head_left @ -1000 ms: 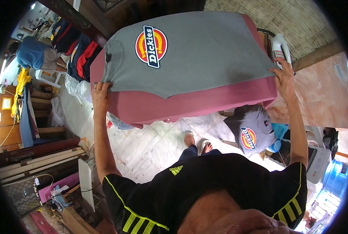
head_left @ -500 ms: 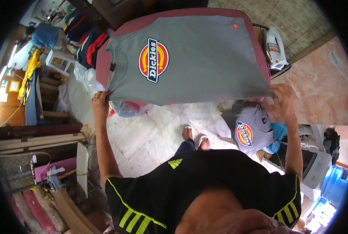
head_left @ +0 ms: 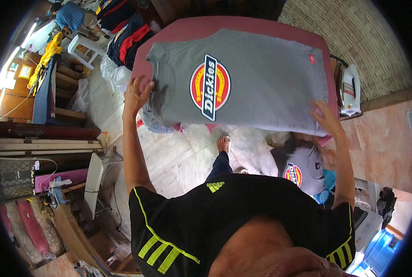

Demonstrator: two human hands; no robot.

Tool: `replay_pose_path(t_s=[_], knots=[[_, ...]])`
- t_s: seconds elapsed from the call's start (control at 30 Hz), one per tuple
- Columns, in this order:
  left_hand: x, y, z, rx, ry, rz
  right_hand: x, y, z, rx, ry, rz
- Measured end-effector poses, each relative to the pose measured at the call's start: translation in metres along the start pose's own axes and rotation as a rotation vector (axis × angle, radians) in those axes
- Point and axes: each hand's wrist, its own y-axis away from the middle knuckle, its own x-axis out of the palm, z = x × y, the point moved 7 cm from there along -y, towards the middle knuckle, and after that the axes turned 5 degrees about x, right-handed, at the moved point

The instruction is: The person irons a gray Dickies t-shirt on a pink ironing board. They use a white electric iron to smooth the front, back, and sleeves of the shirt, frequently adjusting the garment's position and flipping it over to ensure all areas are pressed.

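Note:
A grey shirt (head_left: 266, 83) with a round red, yellow and blue emblem (head_left: 210, 87) lies spread over a padded maroon ironing board (head_left: 187, 30). Its collar end points left, and its near edge hangs over the board's near side. My left hand (head_left: 135, 97) is open beside the collar end, fingers spread at the board's left edge. At the hem end, my right hand (head_left: 325, 116) is open with fingers apart over the shirt's near right corner. Whether its fingertips touch the cloth I cannot tell. A white iron (head_left: 350, 90) rests on a rack at the board's right end.
More grey shirts (head_left: 303, 164) hang in a pile below the board on the right. A white stool (head_left: 86, 50) and a heap of dark and red clothes (head_left: 127, 41) are at the far left. Beyond them a person in blue (head_left: 71, 17) bends down. A blue water container (head_left: 379, 251) stands lower right.
Both hands have let go of the shirt's near corners. My left hand has moved up beside the collar, my right onto the hem end. The view has shifted, and one foot has moved.

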Motion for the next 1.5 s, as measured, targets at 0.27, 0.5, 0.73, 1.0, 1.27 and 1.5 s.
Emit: replay_pose_path(t_s=[0.27, 0.5, 0.73, 1.0, 1.27, 1.5], knots=[[0.054, -0.144, 0.069, 0.030, -0.189, -0.183, 0.057, -0.277, 0.166, -0.347, 0.145, -0.452], [0.074, -0.170, 0.080, -0.165, 0.111, -0.023, 0.093, -0.360, 0.182, -0.211, 0.045, -0.318], [0.063, -0.174, 0.058, -0.119, -0.111, -0.177, 0.092, -0.361, 0.179, -0.309, -0.199, -0.487], [0.067, -0.174, -0.005, 0.031, -0.508, -0.148, 0.095, -0.359, 0.182, -0.366, -0.087, -0.573], [0.195, -0.135, -0.188, 0.672, -0.180, 0.263, 0.066, -0.342, 0.168, -0.381, -0.482, -0.268], [0.207, -0.131, -0.185, 0.590, -0.256, 0.227, -0.079, -0.228, -0.023, -0.074, 0.299, -0.826]])
